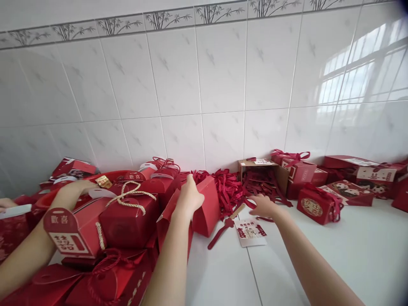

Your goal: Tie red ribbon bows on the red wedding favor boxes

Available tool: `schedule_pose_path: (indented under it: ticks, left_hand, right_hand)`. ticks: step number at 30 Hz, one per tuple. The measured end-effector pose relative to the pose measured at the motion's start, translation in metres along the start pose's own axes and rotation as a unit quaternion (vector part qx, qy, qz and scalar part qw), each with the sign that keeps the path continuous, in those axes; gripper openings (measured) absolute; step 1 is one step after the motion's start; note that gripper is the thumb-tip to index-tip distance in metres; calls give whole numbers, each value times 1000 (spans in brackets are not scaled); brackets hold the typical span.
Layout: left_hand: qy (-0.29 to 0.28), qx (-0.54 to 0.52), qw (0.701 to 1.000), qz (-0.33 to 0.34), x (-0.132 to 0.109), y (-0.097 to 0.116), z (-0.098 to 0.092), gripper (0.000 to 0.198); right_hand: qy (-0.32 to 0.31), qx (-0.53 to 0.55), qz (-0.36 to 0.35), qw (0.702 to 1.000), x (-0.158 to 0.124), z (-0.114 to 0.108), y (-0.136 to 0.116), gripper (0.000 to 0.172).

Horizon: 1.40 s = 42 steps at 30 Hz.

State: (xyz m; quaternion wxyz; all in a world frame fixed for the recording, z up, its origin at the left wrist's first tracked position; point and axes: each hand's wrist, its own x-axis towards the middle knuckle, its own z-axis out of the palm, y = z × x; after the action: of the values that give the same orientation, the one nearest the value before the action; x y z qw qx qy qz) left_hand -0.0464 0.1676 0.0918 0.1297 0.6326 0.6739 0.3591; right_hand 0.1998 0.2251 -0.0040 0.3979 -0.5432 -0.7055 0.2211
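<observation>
My left hand is closed on the upper edge of an open red box near the middle, with most fingertips hidden behind it. To the right, my right hand reaches over the counter, its fingertips closed on a dark red ribbon. Behind it stands an open cardboard box full of dark red strips. Between my hands is a heap of shiny red ribbons. A red strap with a flower shape and a printed white card lie on the counter in front.
Another person's arm reaches into a red basin at the left; a hand shows at the left edge. Red gift boxes crowd the left, and more stand on the right along the tiled wall.
</observation>
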Motion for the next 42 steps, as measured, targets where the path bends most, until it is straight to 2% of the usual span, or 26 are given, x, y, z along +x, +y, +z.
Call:
schedule_pose_path:
  ticks: [2, 4, 6, 7, 8, 10, 12, 16, 18, 20, 24, 27, 29, 31, 34, 36, 39, 42]
  left_hand:
    - [10, -50, 998, 23, -2, 4, -6, 73]
    - [20, -126, 990, 53, -11, 14, -15, 73]
    - [42, -245, 965, 85, -25, 26, -24, 73]
    - [48, -278, 954, 98, -34, 32, -29, 73]
    - [64, -300, 945, 108, -41, 38, -34, 74]
    - [92, -334, 930, 125, -55, 46, -42, 74]
    - [112, -356, 916, 147, -65, 52, -48, 77]
    - [150, -367, 895, 205, -78, 63, -49, 88]
    - [161, -377, 884, 225, -84, 69, -45, 90]
    - [148, -396, 877, 230, -88, 74, -41, 81]
    - [106, -405, 878, 231, -86, 75, -36, 39]
    - [99, -382, 889, 230, -82, 73, -34, 14]
    - [96, -388, 885, 240, -80, 73, -32, 10]
    - [78, -424, 867, 248, -80, 76, -28, 10]
    - [16, -476, 849, 226, -79, 79, -20, 12]
    - [0, -476, 852, 217, -73, 78, -15, 17]
    - [73, -458, 855, 232, -61, 72, -13, 14]
    - [188, -448, 835, 256, -49, 59, -24, 13]
  right_hand:
    - [18, 25, -24, 999, -4, -3, -21, 33]
    - [4, 83, -63, 995, -12, -8, -50, 40]
    - [-64, 267, -108, 956, -22, -15, -79, 45]
    - [-69, 333, -112, 934, -28, -19, -92, 45]
    - [-61, 391, -114, 911, -34, -23, -103, 43]
    - [-41, 475, -118, 871, -45, -32, -119, 53]
    - [-16, 496, -131, 858, -53, -40, -128, 56]
    - [23, 457, -162, 874, -66, -41, -138, 61]
    - [47, 468, -167, 867, -70, -37, -142, 55]
    - [84, 480, -172, 856, -72, -34, -144, 53]
    - [129, 474, -193, 850, -74, -35, -145, 61]
    - [149, 457, -197, 855, -76, -38, -145, 47]
    - [162, 456, -186, 855, -77, -39, -145, 30]
    - [161, 463, -178, 853, -78, -39, -145, 22]
    - [138, 480, -168, 850, -78, -37, -146, 19]
    - [122, 476, -158, 856, -75, -36, -146, 21]
    - [117, 397, -147, 899, -62, -36, -137, 28]
    - [191, 171, -129, 958, -42, -39, -110, 42]
